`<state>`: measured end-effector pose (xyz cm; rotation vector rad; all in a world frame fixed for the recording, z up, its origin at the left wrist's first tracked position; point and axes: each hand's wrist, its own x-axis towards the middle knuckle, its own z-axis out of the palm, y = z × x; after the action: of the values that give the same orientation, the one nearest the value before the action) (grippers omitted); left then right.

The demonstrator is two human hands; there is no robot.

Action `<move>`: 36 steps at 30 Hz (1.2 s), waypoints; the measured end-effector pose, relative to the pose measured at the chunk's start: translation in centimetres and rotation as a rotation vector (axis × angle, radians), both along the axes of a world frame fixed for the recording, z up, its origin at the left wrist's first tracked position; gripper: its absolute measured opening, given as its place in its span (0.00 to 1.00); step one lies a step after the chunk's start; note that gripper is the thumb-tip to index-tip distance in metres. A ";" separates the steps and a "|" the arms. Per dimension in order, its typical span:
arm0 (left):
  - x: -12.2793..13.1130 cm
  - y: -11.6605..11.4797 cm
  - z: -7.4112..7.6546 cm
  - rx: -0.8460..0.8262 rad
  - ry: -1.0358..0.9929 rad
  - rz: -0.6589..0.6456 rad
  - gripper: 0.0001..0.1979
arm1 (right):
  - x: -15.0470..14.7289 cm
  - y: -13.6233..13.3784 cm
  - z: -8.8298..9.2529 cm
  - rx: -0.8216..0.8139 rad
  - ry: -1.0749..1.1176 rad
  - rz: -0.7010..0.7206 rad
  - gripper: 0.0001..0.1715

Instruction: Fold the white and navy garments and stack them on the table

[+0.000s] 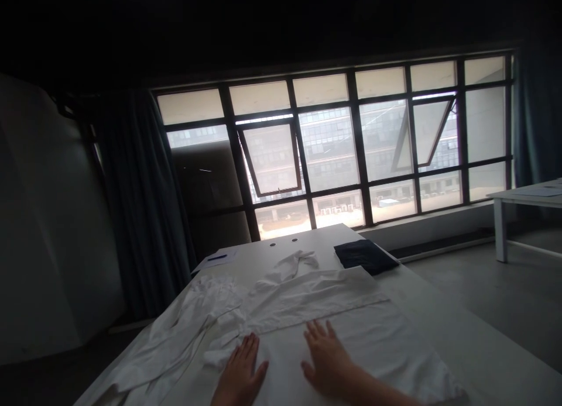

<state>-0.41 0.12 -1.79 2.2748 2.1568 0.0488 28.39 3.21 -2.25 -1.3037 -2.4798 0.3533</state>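
A white garment lies spread across a white table, partly folded, with a sleeve trailing off to the left. My left hand rests flat on the cloth near the bottom edge, fingers stretched out. My right hand lies flat on the cloth just to its right, fingers spread. Neither hand holds anything.
A dark folded cloth sits at the table's far right corner. A sheet of paper with a pen lies at the far left. A large window and dark curtains stand behind. Another white table is at the right.
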 end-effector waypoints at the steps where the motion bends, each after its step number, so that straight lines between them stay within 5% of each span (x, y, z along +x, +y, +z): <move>1: 0.0 0.0 0.1 -0.004 -0.001 -0.005 0.38 | -2.5 -0.6 -0.2 -0.032 0.024 0.075 0.46; 4: -0.1 -0.1 0.0 -0.006 -0.007 -0.020 0.37 | -6.4 -1.9 -1.2 -0.093 0.064 0.213 0.49; 7: -0.4 0.0 -0.5 0.011 -0.009 -0.029 0.37 | -4.9 -2.2 -2.2 -0.107 0.068 0.268 0.51; 11: -0.9 0.1 -0.9 0.012 -0.005 -0.028 0.38 | 2.3 -1.8 -2.8 -0.092 0.032 0.168 0.51; 19: 0.0 -1.1 -0.1 0.086 -0.023 -0.022 0.30 | 20.1 -0.1 -5.3 0.032 -0.107 -0.297 0.46; 23: -0.1 -1.8 -0.7 0.083 -0.080 -0.130 0.26 | 24.6 0.0 -6.7 0.049 -0.134 -0.379 0.46; 30: -2.2 -4.0 -0.3 -0.126 -0.036 -0.216 0.42 | 26.2 -1.0 -9.0 0.080 -0.137 -0.365 0.44; 33: -1.7 -4.6 1.5 -0.240 0.001 -0.209 0.49 | 25.2 -1.2 -8.3 0.110 -0.136 -0.365 0.37; 36: 1.7 -3.7 2.9 -0.256 -0.040 -0.243 0.49 | 20.8 -1.1 -6.3 0.168 -0.113 -0.264 0.33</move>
<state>1.29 -3.63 1.13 2.3400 1.7370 -0.1708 49.17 2.07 -8.55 -1.5900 -2.3250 0.0084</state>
